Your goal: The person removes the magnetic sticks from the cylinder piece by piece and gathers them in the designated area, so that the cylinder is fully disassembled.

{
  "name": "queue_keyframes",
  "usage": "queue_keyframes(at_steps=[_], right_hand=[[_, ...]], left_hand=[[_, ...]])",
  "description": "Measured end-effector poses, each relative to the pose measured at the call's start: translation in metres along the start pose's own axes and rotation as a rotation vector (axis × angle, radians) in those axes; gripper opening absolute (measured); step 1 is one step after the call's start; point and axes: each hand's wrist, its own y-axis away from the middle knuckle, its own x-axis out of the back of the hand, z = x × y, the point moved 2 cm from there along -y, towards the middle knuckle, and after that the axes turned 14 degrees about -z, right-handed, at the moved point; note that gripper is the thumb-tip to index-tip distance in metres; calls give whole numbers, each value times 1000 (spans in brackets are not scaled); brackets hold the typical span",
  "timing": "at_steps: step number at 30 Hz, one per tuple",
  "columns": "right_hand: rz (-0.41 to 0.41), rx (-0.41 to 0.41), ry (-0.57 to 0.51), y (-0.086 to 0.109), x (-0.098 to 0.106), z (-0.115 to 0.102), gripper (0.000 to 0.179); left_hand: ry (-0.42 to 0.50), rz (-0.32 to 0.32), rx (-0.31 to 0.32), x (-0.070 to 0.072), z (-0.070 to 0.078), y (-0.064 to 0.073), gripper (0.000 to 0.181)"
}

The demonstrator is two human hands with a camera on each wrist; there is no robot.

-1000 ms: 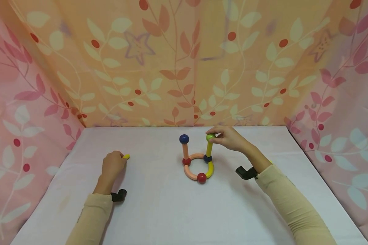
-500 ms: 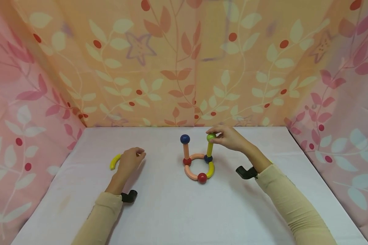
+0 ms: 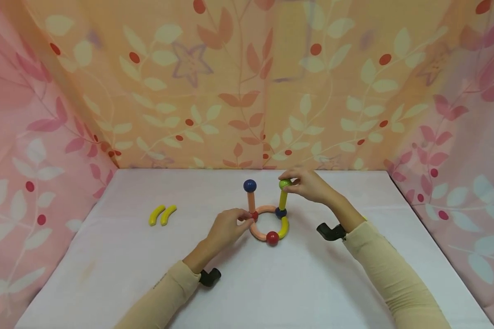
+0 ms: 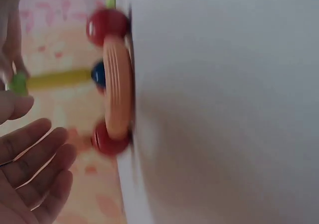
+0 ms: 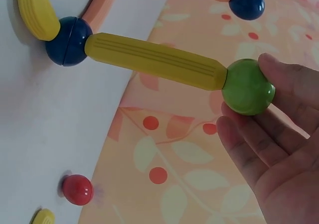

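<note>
Steadying the ball-and-stick frame (image 3: 258, 232) at the middle of the table (image 3: 325, 283) seems to call for a light touch: the right hand (image 3: 306, 184) pinches the green ball (image 5: 247, 87) between thumb and fingers, and that pressure is best kept straight down the yellow stick (image 5: 154, 59), since a sideways push could tip it. The left hand (image 3: 226, 228), fingers loosely spread, is at the left red ball (image 3: 253, 216); whether it touches is unclear, so it should come in low, clear of the orange upright (image 3: 251, 202). The frame is glossy and bright: curved orange and yellow pieces join three balls into a ring, a front red ball (image 3: 272, 238) nearest the person, with two posts rising behind, one topped by a blue ball (image 3: 249, 185), the other by the green.
</note>
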Motion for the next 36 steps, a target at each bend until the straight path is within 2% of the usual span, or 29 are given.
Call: queue_keyframes(at_steps=[2, 5, 10, 12, 18, 24, 26, 31, 33, 36], right_hand=[[12, 2, 2, 1, 0, 0, 31], [18, 10, -7, 2, 0, 1, 31], [26, 25, -20, 1, -2, 2, 30], [33, 31, -17, 1, -3, 3, 31], [42, 36, -1, 2, -2, 3, 31], [50, 31, 22, 2, -2, 4, 34], [59, 35, 26, 2, -3, 5, 33], [120, 20, -9, -2, -4, 8, 33], [191, -19, -96, -4, 2, 13, 36], [322, -94, -243, -6, 19, 21, 41]], left_hand=[[58, -15, -33, -8, 15, -5, 25], [172, -9, -58, -17, 30, -15, 31], [389, 28, -84, -33, 38, -38, 45], [464, 48, -73, -39, 41, -47, 50], [550, 102, -11, -42, 53, -68, 49], [664, 130, -14, -42, 58, -80, 38], [653, 144, -4, -42, 59, -82, 36], [486, 162, 7, -39, 60, -87, 30], [449, 153, 10, -37, 61, -88, 30], [458, 123, 26, -36, 62, -88, 33]])
